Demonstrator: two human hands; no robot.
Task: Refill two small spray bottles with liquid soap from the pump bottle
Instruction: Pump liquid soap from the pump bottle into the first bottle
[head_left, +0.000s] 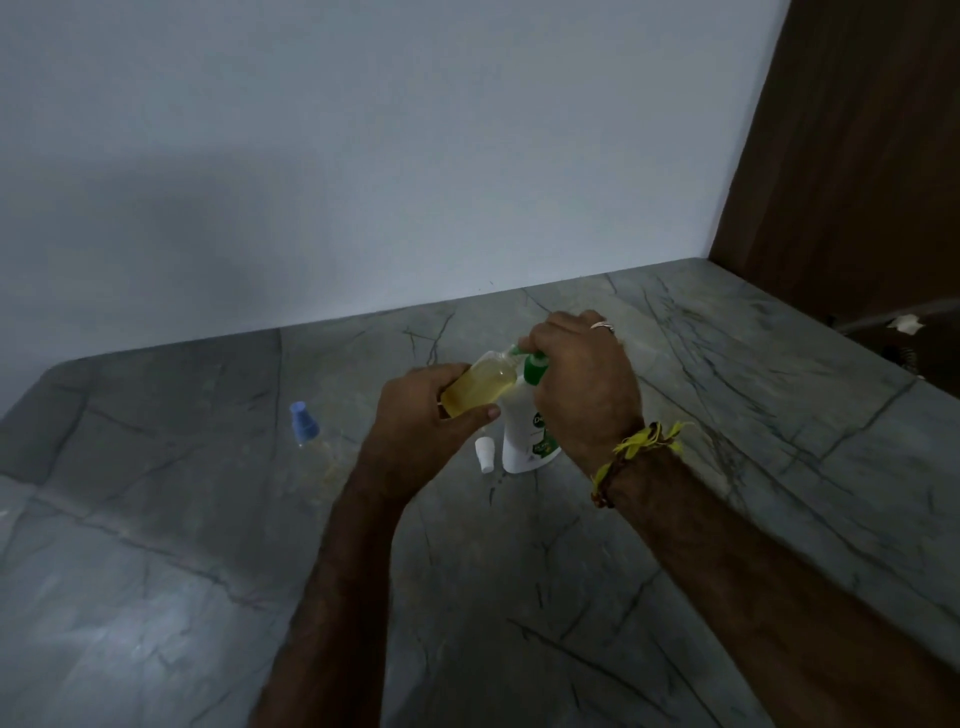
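Left of both hands, well apart: second small clear spray bottle with blue cap (304, 423), upright on the grey veined stone bench (156, 545), capped, looks untouched

Left hand (415, 410) is wrapped round the small clear plastic spray bottle holding yellow soap (478, 387), thumb across its lower side. Long axis tilted, base down-left inside the palm, open neck pointing up-right at the green pump nozzle (535, 364). Looks roughly three-quarters full, hard to be exact

Below the left hand, just beside the pump bottle: small white spray cap (484, 454), loose on the bench

Right hand (582, 384) is curled over the pump head of the white soap pump bottle with green label (527, 431), fingers closing on the top. Bottle stands upright on the bench, axis vertical, under and between both hands

Step in hand, my read: pumping soap into the tilted bottle. To do it well:
- keep neck tight under the spout tip, contact hidden by fingers so can't confirm alignment
- short slow strokes, soap is viscous and will back up at a narrow neck
- ease the tilt back upright as the level rises or it spills
- stop short of the neck to leave room for the sprayer tube
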